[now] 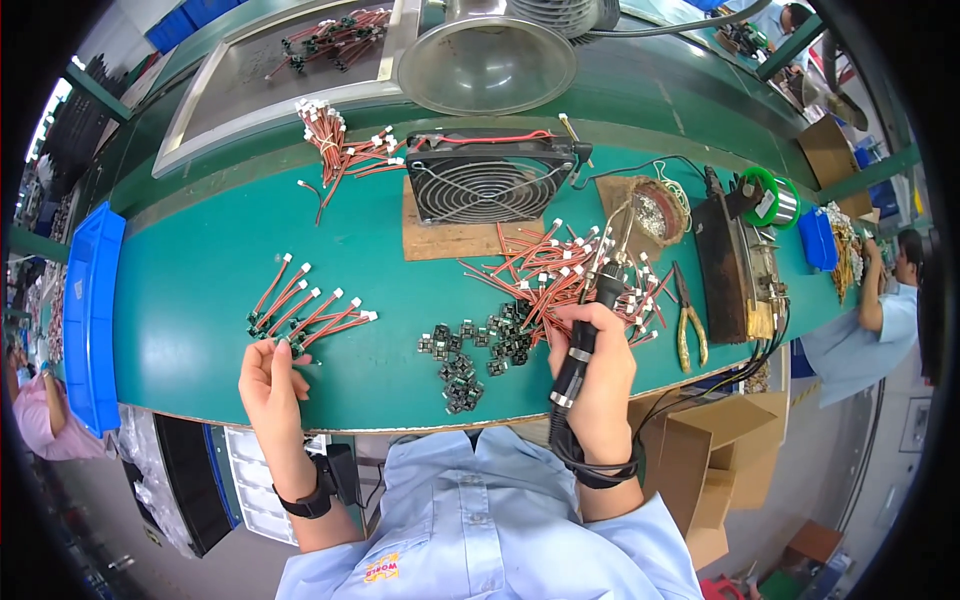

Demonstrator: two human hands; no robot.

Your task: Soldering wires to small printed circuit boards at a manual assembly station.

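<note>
My right hand (600, 370) is wrapped round the black handle of a soldering iron (607, 283), whose tip points up and away. Loose red and black wire leads (545, 265) with white connectors lie in a heap beneath the iron. To the left of that hand are several small dark circuit boards (460, 385), some in piles. My left hand (270, 388) is closed, its fingertips together at the near edge of a row of wired boards (310, 315), leads fanned away from me. Whether a board is between those fingers is hidden.
A black fan (490, 180) stands on a wooden board. At right are pliers (688, 320), a round solder dish (655, 212), a dark box-shaped unit (722, 265) and a green solder spool (775, 200). A blue tray (92, 320) edges the left. Another person (870, 320) sits far right.
</note>
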